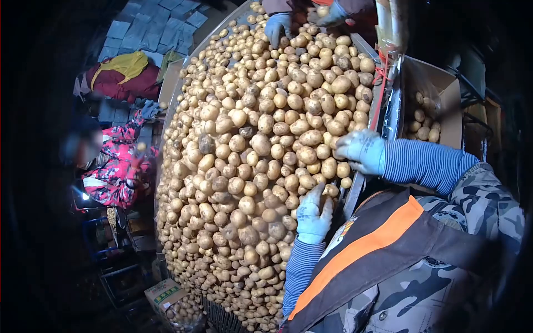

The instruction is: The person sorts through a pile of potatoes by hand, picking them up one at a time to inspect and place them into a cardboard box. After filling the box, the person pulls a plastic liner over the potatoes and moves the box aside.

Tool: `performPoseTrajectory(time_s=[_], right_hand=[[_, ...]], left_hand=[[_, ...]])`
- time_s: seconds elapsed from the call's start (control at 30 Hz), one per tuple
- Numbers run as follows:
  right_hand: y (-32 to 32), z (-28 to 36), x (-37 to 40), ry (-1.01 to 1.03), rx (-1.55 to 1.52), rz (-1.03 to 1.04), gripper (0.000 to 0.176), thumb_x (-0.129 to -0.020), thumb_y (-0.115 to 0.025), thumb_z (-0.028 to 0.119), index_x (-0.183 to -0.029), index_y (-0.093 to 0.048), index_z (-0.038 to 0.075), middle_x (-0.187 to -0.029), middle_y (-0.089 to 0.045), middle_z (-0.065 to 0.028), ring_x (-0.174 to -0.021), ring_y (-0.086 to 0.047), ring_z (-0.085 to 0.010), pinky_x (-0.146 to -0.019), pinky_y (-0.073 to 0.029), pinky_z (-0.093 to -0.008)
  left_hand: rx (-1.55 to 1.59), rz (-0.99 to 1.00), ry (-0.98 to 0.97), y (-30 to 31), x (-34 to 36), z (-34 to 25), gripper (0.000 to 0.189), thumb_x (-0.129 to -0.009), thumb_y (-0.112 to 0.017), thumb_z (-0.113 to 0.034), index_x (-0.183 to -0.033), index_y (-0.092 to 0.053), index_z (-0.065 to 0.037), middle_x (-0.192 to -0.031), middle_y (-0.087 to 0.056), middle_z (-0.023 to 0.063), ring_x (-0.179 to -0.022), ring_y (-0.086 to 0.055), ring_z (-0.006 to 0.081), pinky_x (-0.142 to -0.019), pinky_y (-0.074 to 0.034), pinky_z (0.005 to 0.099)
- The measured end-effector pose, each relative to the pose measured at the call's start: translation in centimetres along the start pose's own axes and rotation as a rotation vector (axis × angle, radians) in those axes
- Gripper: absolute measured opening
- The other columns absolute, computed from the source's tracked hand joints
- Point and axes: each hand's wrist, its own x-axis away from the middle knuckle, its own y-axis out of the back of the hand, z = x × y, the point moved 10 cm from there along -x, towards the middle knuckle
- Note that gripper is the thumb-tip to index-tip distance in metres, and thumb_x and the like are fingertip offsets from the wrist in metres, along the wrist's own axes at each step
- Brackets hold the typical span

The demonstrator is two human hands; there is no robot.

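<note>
A long sorting table [360, 183] is heaped with several pale yellow potatoes [250, 166]. My left hand [313, 215], in a light blue-white glove with a striped blue sleeve, lies fingers apart on the potatoes near the table's right edge. My right hand [361, 150], gloved the same way, curls over potatoes at that edge a little further along. Whether it grips one is hidden by the fingers. My camouflage jacket and orange-striped apron [388, 238] fill the lower right.
A cardboard box [444, 94] holding potatoes stands beyond the right edge. A person in a red patterned jacket [116, 166] and another in red and yellow [122, 75] work on the left side. Two gloved hands [276, 28] reach in at the far end. A box [164, 293] sits at lower left.
</note>
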Motion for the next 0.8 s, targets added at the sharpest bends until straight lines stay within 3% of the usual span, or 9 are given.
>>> performPoseTrajectory(time_s=[0.07, 0.23, 0.33, 0.4, 0.43, 0.53, 0.6, 0.7, 0.8], right_hand=[[1.3, -1.4, -1.3, -0.117, 0.087, 0.071, 0.045, -0.07, -0.07, 0.018, -0.114, -0.059, 0.013, -0.115, -0.057, -0.0086, -0.102, -0.058, -0.0286, -0.083, -0.048, -0.0425], [4.0, 0.6, -5.1, 0.079, 0.052, -0.16, 0.038, -0.07, -0.069, 0.02, -0.107, -0.061, 0.016, -0.099, -0.059, -0.0074, -0.093, -0.06, -0.0269, -0.075, -0.049, -0.0435], [4.4, 3.3, -9.6, 0.158, 0.053, -0.198, 0.039, -0.068, -0.069, 0.017, -0.106, -0.062, 0.017, -0.101, -0.06, -0.005, -0.095, -0.06, -0.026, -0.08, -0.048, -0.0401], [2.2, 5.3, -13.9, 0.219, 0.098, -0.091, 0.045, -0.064, -0.069, 0.018, -0.108, -0.06, 0.013, -0.117, -0.057, -0.0064, -0.101, -0.057, -0.0258, -0.079, -0.048, -0.0416], [0.8, 6.6, -15.7, 0.252, 0.174, -0.037, 0.037, -0.07, -0.064, 0.02, -0.106, -0.06, 0.015, -0.12, -0.055, -0.0058, -0.102, -0.056, -0.0259, -0.079, -0.048, -0.0422], [-1.8, 9.9, -18.9, 0.317, 0.312, -0.034, 0.036, -0.081, -0.055, 0.021, -0.118, -0.056, 0.017, -0.13, -0.049, -0.0101, -0.116, -0.05, -0.0333, -0.092, -0.041, -0.0517], [-1.6, 9.4, -21.1, 0.188, 0.193, 0.073, 0.045, -0.082, -0.055, 0.023, -0.127, -0.052, 0.02, -0.142, -0.038, -0.0121, -0.13, -0.038, -0.0362, -0.096, -0.034, -0.0622], [-3.5, 8.3, -22.4, 0.14, 0.304, 0.12, 0.045, -0.08, -0.06, 0.024, -0.124, -0.054, 0.018, -0.139, -0.038, -0.011, -0.122, -0.044, -0.035, -0.097, -0.028, -0.0673], [-3.9, 7.3, -25.1, 0.075, 0.317, 0.169, 0.04, -0.08, -0.059, 0.022, -0.12, -0.055, 0.021, -0.137, -0.039, -0.0094, -0.12, -0.043, -0.0347, -0.094, -0.031, -0.0656]], left_hand=[[0.049, 0.019, 0.076, 0.3, 0.2, 0.6, 0.044, -0.083, -0.06, -0.014, -0.125, -0.054, 0.0, -0.119, -0.06, 0.0192, -0.115, -0.055, 0.0317, -0.1, -0.041, 0.0388], [0.2, -0.103, 0.178, 1.9, 1.2, 1.9, 0.044, -0.083, -0.061, -0.01, -0.125, -0.054, 0.0, -0.121, -0.058, 0.0185, -0.116, -0.054, 0.0308, -0.1, -0.042, 0.0385], [0.276, -0.154, 0.2, 2.3, 1.5, 2.7, 0.043, -0.082, -0.061, -0.009, -0.123, -0.056, 0.0, -0.121, -0.058, 0.0188, -0.116, -0.054, 0.0315, -0.101, -0.041, 0.039], [0.316, -0.167, 0.214, 2.2, 1.5, 3.2, 0.043, -0.082, -0.061, -0.009, -0.123, -0.056, 0.0, -0.121, -0.058, 0.019, -0.116, -0.054, 0.0317, -0.1, -0.041, 0.039], [0.285, -0.16, 0.196, 2.4, 1.4, 3.1, 0.043, -0.082, -0.061, -0.009, -0.123, -0.056, 0.0, -0.12, -0.059, 0.0189, -0.115, -0.055, 0.0319, -0.1, -0.042, 0.039], [0.264, -0.177, 0.176, 3.2, 1.3, 3.0, 0.042, -0.081, -0.062, -0.009, -0.122, -0.056, 0.001, -0.119, -0.059, 0.019, -0.113, -0.056, 0.0324, -0.098, -0.043, 0.0391], [0.2, -0.185, 0.142, 4.2, 1.2, 2.7, 0.043, -0.082, -0.062, -0.011, -0.122, -0.055, 0.003, -0.121, -0.059, 0.0185, -0.113, -0.057, 0.0272, -0.096, -0.045, 0.0345], [0.244, -0.199, 0.175, 4.3, 1.6, 4.3, 0.04, -0.082, -0.061, -0.011, -0.12, -0.057, 0.003, -0.12, -0.059, 0.0185, -0.112, -0.057, 0.0279, -0.097, -0.044, 0.0352], [0.248, -0.174, 0.206, 4.5, 1.2, 4.6, 0.04, -0.082, -0.061, -0.01, -0.119, -0.057, 0.003, -0.12, -0.059, 0.0184, -0.113, -0.057, 0.0281, -0.097, -0.044, 0.0357]])
